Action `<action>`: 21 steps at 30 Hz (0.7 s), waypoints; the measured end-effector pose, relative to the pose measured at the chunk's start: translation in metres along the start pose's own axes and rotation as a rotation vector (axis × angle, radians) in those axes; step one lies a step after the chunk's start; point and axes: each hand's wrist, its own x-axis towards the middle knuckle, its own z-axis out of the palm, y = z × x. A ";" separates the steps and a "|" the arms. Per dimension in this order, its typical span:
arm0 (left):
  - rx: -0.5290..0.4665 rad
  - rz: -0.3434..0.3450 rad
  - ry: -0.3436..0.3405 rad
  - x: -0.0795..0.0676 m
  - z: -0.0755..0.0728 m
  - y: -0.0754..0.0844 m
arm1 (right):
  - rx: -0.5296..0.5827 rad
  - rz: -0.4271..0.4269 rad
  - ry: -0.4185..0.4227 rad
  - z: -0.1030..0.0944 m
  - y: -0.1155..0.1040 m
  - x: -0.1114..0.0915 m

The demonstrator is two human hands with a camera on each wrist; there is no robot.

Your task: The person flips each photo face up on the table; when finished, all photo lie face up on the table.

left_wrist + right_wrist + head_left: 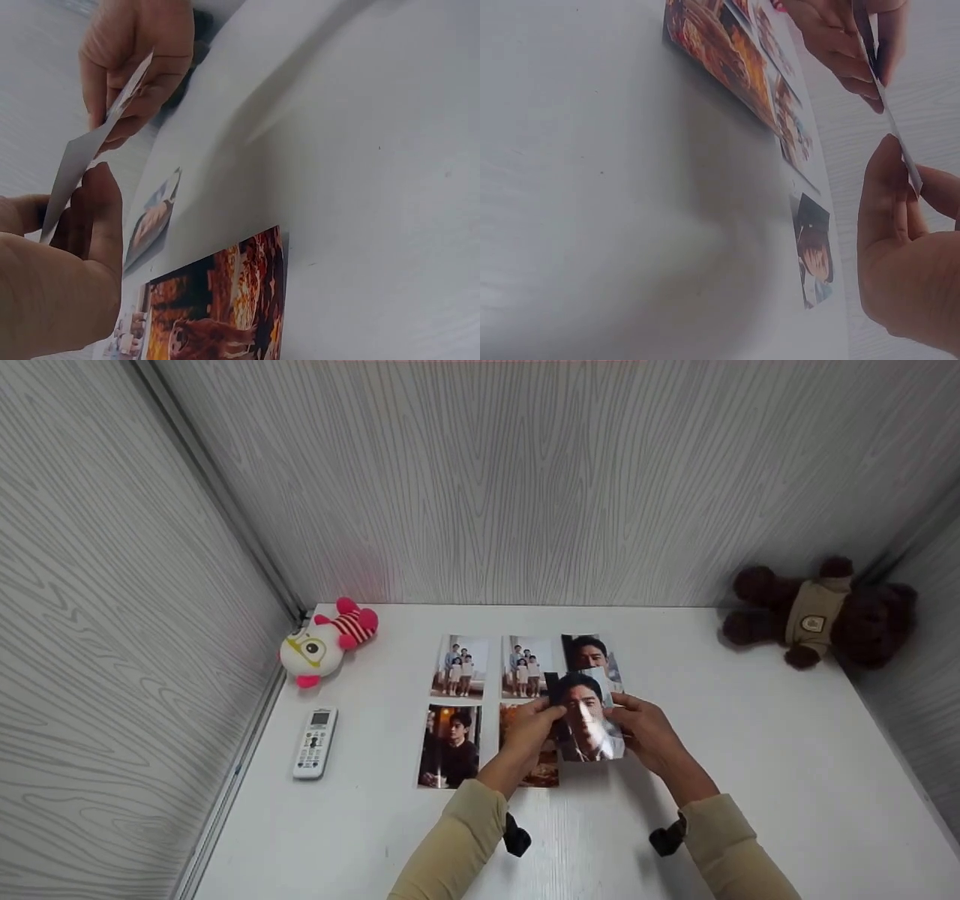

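Observation:
Both hands hold up a glossy portrait photo point(589, 727) of a dark-haired person, raised over the table. My left hand point(527, 733) pinches its left edge, thumb on the front. On the opposite edge, my right hand point(646, 729) pinches it the same way. Seen nearly edge-on in the left wrist view, the held photo point(79, 161) has fingers behind it. Just beyond it lies a similar portrait print point(587, 652), its lower part covered. An autumn print with a brown dog point(217, 307) lies under the left forearm, partly hidden in the head view.
Two matching family photos point(460, 667) lie in the back row, above a dark café-like portrait point(450, 746). Left of them are a white remote control point(315, 744) and a pink-and-white plush toy point(322, 645). A brown teddy bear point(817, 611) lies at the back right.

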 end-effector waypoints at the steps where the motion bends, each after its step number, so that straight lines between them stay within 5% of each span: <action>1: -0.013 0.002 0.005 0.000 0.001 -0.001 | -0.003 0.004 0.004 -0.002 0.001 -0.001; 11: 0.063 -0.038 0.060 -0.010 0.014 -0.021 | -0.066 0.028 0.046 -0.025 0.019 -0.009; 21: -0.040 -0.080 0.009 -0.020 0.032 -0.046 | -0.227 0.064 0.107 -0.042 0.052 -0.018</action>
